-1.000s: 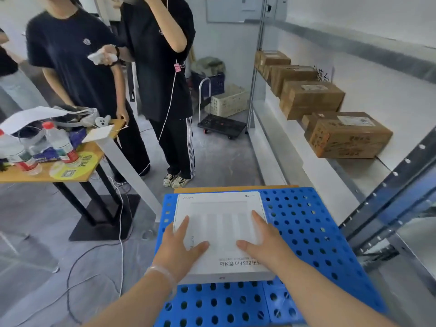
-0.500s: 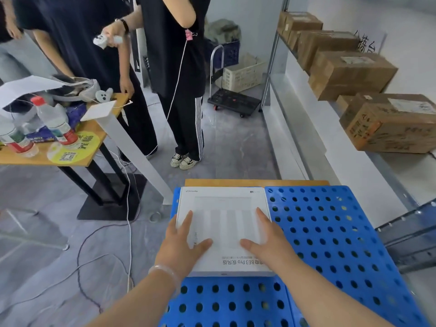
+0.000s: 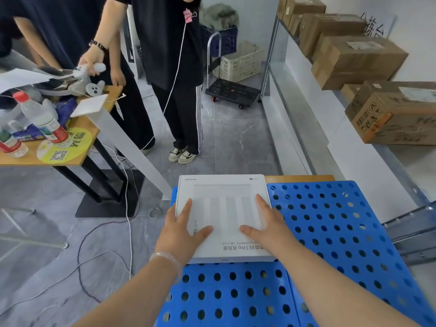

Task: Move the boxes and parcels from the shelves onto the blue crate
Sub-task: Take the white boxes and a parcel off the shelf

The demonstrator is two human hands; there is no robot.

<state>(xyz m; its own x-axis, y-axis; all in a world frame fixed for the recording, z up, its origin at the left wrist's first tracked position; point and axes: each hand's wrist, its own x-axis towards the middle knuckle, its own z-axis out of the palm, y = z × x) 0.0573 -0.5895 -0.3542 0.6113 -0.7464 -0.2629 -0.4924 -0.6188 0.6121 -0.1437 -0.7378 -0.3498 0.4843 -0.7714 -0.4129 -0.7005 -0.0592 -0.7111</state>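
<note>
Pressing down on a white box (image 3: 224,192), both hands lie flat on its lid. Left hand (image 3: 179,234) covers the near-left part and right hand (image 3: 269,227) the near-right part. Fingers (image 3: 186,208) are straight and released, thumbs pointing inward toward each other, nothing clenched or gripped. There is a pale bracelet (image 3: 165,257) on the left wrist.

The box is flat, square and matte white. The lid shows a faint picture of pale vertical bars, grey print reading "BE3 Pro" upside down along the near edge, and a tiny logo at the far-left corner. It sits on the far-left corner of the blue crate (image 3: 330,232), whose perforated blue top has rows of round holes. A wood-coloured strip (image 3: 299,178) shows just past the crate's far edge.

On the right, a shelf (image 3: 401,156) carries a row of brown cardboard boxes (image 3: 396,116) with labels, running from near to far.

On the left, a wooden worktop (image 3: 77,128) holds water bottles (image 3: 42,119) and clutter. Two people in dark clothes (image 3: 165,43) stand beyond it. At the far centre is a black trolley (image 3: 232,93) with a cream basket (image 3: 238,61) on it.
</note>
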